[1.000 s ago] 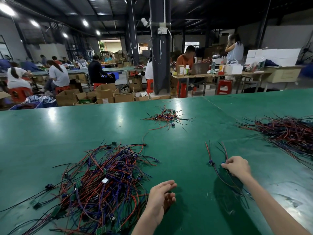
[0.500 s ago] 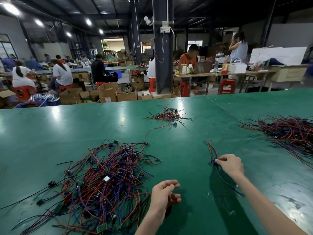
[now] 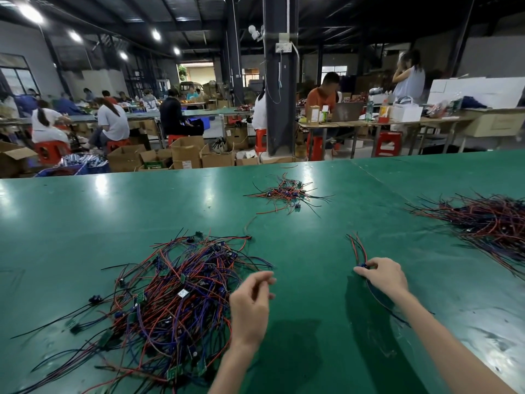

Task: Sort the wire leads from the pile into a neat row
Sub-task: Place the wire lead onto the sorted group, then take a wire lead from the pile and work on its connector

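A tangled pile of red, blue and black wire leads (image 3: pixel 176 302) with small green boards lies on the green table at the near left. My left hand (image 3: pixel 251 302) hovers at the pile's right edge, fingers loosely curled, holding nothing. To the right, my right hand (image 3: pixel 383 274) rests on the table and pinches the blue connector of a few wire leads (image 3: pixel 357 247), whose red and dark ends fan away from me. More of their wires run back under my right wrist.
A small tangle of leads (image 3: pixel 287 191) lies at the table's far middle. A large spread of red and dark leads (image 3: pixel 488 223) covers the right side. The green table (image 3: pixel 85 223) ends at a far edge; beyond it are people, boxes and a pillar.
My right hand has slid left and toward me, gathering the few leads closer together by the connector. My left hand has lifted and shifted nearer the big pile's edge.
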Demonstrator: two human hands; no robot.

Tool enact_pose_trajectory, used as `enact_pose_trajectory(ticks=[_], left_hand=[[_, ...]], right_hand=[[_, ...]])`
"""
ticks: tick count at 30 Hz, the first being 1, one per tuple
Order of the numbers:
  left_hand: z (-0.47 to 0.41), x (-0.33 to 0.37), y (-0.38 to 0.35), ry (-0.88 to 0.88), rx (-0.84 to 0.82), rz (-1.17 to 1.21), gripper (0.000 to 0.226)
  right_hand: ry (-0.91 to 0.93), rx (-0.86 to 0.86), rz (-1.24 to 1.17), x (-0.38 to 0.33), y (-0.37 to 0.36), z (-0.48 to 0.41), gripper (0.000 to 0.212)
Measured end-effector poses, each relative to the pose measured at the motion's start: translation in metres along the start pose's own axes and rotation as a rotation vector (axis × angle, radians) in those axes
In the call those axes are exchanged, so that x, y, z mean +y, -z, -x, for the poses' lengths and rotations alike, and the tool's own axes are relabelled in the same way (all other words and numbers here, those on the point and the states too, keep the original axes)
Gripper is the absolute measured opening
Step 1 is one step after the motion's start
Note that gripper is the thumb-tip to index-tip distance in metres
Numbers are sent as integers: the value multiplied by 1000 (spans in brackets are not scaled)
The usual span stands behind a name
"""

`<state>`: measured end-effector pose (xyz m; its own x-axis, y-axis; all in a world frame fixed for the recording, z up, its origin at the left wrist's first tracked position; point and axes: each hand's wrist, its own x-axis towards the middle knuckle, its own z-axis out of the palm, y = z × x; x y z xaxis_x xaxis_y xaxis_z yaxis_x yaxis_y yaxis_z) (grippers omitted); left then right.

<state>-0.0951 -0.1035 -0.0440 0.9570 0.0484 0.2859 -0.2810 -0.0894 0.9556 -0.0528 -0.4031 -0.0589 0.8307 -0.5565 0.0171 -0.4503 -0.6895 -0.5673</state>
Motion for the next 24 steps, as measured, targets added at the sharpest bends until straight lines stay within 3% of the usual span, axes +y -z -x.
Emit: enact_pose_trajectory(ticks=[3, 6, 9, 12, 17, 19, 24], left_hand=[[-29, 3, 34, -115, 184, -265, 26], [-61, -4, 69, -163, 269, -707, 23], [-80, -16, 88, -95, 180, -995, 23], [-92, -23, 93, 14, 24, -1174, 24], [-104, -20, 92, 32, -43, -1293, 20], [-105, -17, 93, -53, 24, -1262, 17], [-100, 23, 82, -350, 283, -928, 18]], right_hand=[[21, -41, 18, -5, 10, 3, 52], [123, 76, -75, -16, 16, 22, 42], [297, 132, -274, -30, 7, 61, 24], [429, 100, -381, -44, -15, 96, 18], [371, -162, -579, -54, -56, 120, 23], [288, -203, -655, -55, -63, 118, 24], [140, -168, -722, -57, -65, 112, 26]])
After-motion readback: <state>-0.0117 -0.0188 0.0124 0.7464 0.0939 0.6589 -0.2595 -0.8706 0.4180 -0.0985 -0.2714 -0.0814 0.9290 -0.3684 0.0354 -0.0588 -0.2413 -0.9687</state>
